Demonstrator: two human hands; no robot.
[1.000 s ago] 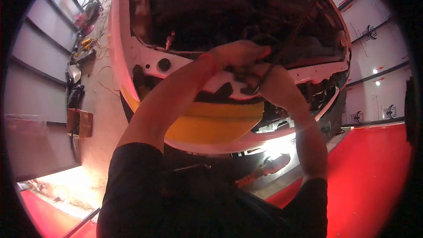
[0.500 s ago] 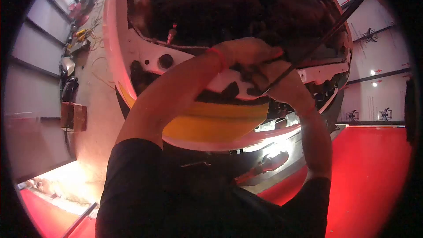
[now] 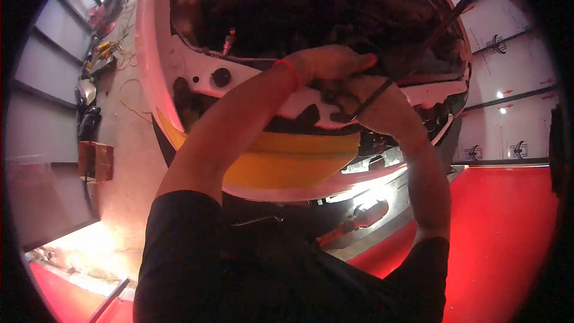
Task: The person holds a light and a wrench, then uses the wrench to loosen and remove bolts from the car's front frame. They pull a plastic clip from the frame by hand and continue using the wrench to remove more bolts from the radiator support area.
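Note:
Both hands meet over the white front panel of a car, around a dark part that looks like a hood latch. My left hand, a red band at its wrist, bends over the top of this part with its fingers together. On the other side, my right hand curls in against the same part. What either hand grips is hidden in shadow and behind the fingers. A thin dark rod slants down from the upper right and crosses in front of my right hand.
A yellow bumper section lies below the panel. Under it, a bright work lamp shines by the red floor. A brown box and cables stand along the left wall. The dark engine bay is behind my hands.
The view has shifted slightly, so the car sits a little further left and up. Both hands stay at the dark part, with only small movement.

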